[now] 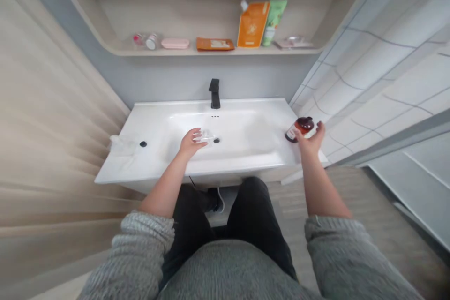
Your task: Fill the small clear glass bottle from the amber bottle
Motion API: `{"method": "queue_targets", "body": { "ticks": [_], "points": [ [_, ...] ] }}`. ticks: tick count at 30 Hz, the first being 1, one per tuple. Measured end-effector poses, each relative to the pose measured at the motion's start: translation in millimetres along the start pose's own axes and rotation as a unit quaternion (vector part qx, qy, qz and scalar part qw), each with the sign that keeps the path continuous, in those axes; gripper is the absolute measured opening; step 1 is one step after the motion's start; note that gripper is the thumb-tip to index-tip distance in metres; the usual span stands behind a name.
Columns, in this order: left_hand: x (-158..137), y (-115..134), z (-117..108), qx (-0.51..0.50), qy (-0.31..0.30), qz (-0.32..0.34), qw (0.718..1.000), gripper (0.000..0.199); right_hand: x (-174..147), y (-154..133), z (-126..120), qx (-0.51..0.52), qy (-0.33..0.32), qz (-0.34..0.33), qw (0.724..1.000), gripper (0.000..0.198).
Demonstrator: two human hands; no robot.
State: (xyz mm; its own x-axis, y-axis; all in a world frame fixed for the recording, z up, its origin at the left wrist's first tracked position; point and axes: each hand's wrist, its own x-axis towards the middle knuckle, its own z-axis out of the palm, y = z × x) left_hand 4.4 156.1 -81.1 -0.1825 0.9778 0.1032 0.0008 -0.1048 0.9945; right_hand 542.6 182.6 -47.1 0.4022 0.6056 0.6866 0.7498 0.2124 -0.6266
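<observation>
Clear piece in the left hand, amber bottle by the right hand.
The left hand [190, 144] curls its fingers round the clear piece [207, 137] (its exact shape is too blurred to tell) over the white basin, beside the drain [216, 140]; a loose or wet grip could let it drop. The right hand [312, 139] is spread around the amber bottle [303, 125] at the tabletop's [293, 115] right end, contact uncertain; a careless nudge could topple it over the edge. Leftmost lies a crumpled, filmy white sheet [121, 145]; then come the glossy, round-cornered basin [258, 131] and the smooth, rounded bottle with its pale label.
</observation>
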Motion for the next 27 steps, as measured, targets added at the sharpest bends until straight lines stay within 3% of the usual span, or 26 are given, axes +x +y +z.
{"method": "queue_targets", "body": {
  "ticks": [2, 3, 4, 6, 9, 12, 14, 16, 23, 27],
  "points": [
    [-0.6, 1.8, 1.3, -0.013, 0.005, 0.004, 1.0, 0.089, -19.1, -26.6, -2.9, -0.009, 0.074, 0.016, 0.997, 0.073],
    [-1.0, 2.5, 2.1, -0.022, 0.008, 0.008, 1.0, 0.088, -32.8, -45.1, -0.3, 0.01, 0.069, 0.012, 0.998, 0.061],
    [-1.5, 3.3, 3.0, -0.032, 0.009, 0.013, 0.999, 0.087, -48.4, -66.4, 5.8, 0.041, 0.024, 0.002, 0.999, 0.051],
    [-3.0, 4.8, 4.9, -0.047, 0.007, 0.024, 0.999, 0.082, -81.8, -113.2, 27.8, 0.115, -0.141, -0.026, 0.983, 0.04],
    [-6.4, 7.8, 6.2, -0.062, -0.017, 0.033, 0.997, 0.075, -121.5, -176.5, 75.8, 0.23, -0.336, -0.002, 0.913, 0.047],
    [-10.1, 10.9, 5.1, -0.055, -0.051, 0.044, 0.996, 0.07, -138.2, -213.6, 119.7, 0.31, -0.422, 0.122, 0.843, 0.082],
    [-12.1, 12.2, 4.0, -0.037, -0.062, 0.054, 0.996, 0.067, -140.9, -222.9, 137.7, 0.351, -0.465, 0.185, 0.791, 0.088],
    [-13.2, 12.3, 3.6, -0.023, -0.071, 0.061, 0.995, 0.064, -142.7, -224.2, 146.1, 0.375, -0.486, 0.213, 0.76, 0.089],
    [-12.9, 10.2, 8.3, 0.024, -0.107, 0.07, 0.992, 0.054, -149.7, -221.2, 145.2, 0.353, -0.471, 0.159, 0.792, 0.087],
    [-12.9, 22.3, 10.3, 0.05, -0.103, 0.055, 0.992, 0.041, -145.3, -223.0, 149.5, 0.315, -0.463, 0.157, 0.813, 0.085]
  ]
}}
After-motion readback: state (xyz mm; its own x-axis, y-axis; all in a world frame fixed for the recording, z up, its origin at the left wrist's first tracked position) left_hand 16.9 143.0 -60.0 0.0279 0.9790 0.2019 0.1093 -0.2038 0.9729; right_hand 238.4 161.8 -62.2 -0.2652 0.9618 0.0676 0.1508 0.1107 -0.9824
